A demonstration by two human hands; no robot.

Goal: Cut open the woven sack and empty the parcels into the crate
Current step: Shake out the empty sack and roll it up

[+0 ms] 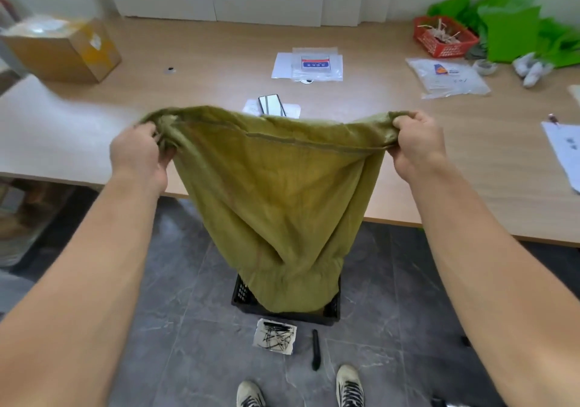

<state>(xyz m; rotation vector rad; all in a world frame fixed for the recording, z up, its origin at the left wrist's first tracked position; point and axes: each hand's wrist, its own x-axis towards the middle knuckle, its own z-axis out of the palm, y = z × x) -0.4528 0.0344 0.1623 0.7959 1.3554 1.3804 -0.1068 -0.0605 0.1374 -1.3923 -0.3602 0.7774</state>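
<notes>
Holding the woven sack [276,193] upside down by its sewn bottom edge, the person has a corner bunched tight in each fist: the left hand [138,155] clamped on the gathered corner at that side, the right hand [414,143] pinched shut on the other, seam stretched between them. Down below, the sack's mouth drapes into the black crate [241,293] on the grey tiled floor, covering most of the opening, so whether any parcels have dropped in cannot be seen from here. This looks like the emptying step, with the cutting apparently behind them: a dark, knife-like tool [315,350] lies on the floor just in front of the crate, beside a small sheet [275,336] scattered with what look like black ties. The cloth hangs slack and fairly flat, which suggests little is left inside, though that is a guess. Next up, most likely, a lift and a shake with both grips kept firm, the mouth held over the crate so nothing spills onto the tiles, then drawing the sack clear to check the load.
</notes>
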